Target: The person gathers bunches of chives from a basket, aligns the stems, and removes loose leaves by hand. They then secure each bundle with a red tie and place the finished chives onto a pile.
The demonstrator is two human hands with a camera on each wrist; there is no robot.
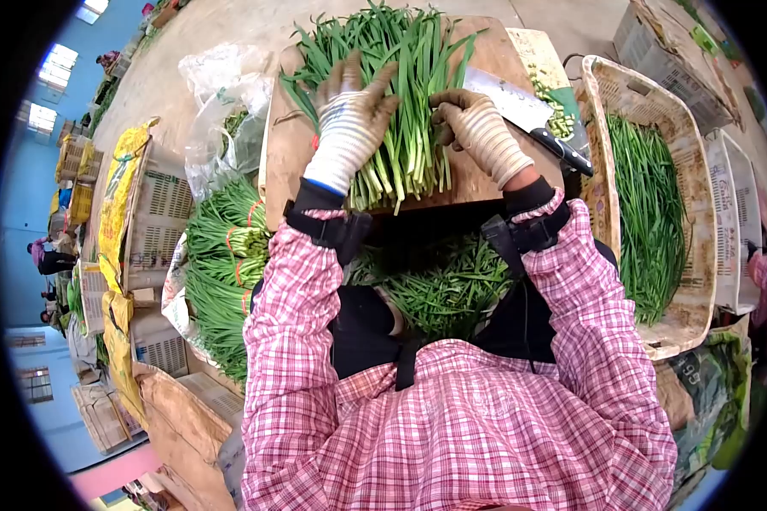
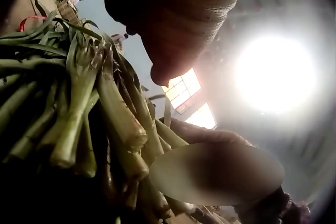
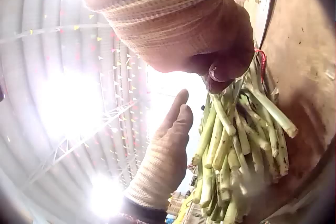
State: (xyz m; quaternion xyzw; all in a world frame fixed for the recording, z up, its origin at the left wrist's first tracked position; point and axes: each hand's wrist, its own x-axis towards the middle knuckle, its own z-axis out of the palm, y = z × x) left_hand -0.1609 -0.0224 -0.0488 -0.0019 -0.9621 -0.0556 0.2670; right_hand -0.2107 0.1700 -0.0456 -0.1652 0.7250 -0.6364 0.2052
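A thick bunch of green stalks with long flat leaves [image 1: 400, 94] lies on a wooden board [image 1: 503, 38], pale cut ends toward the person. My left hand [image 1: 351, 119], in a striped knit glove with dark fingers, lies over the left side of the bunch with fingers spread. My right hand [image 1: 479, 128], gloved likewise, hovers at the right side of the bunch, fingers loosely bent, fingertips close by the stalks. The cut ends [image 3: 231, 150] show close up in the right wrist view. A red tie [image 3: 261, 58] shows beside the bunch there. A cleaver [image 1: 520, 106] lies right of the right hand.
Chopped pale bits [image 1: 558, 111] lie beside the cleaver. To the right stands a plastic crate [image 1: 603, 170] of long greens. Tied green bundles [image 1: 239, 243] and a clear plastic bag [image 1: 222, 128] are on the left. Loose leaves [image 1: 443, 289] lie below the board, between the knees.
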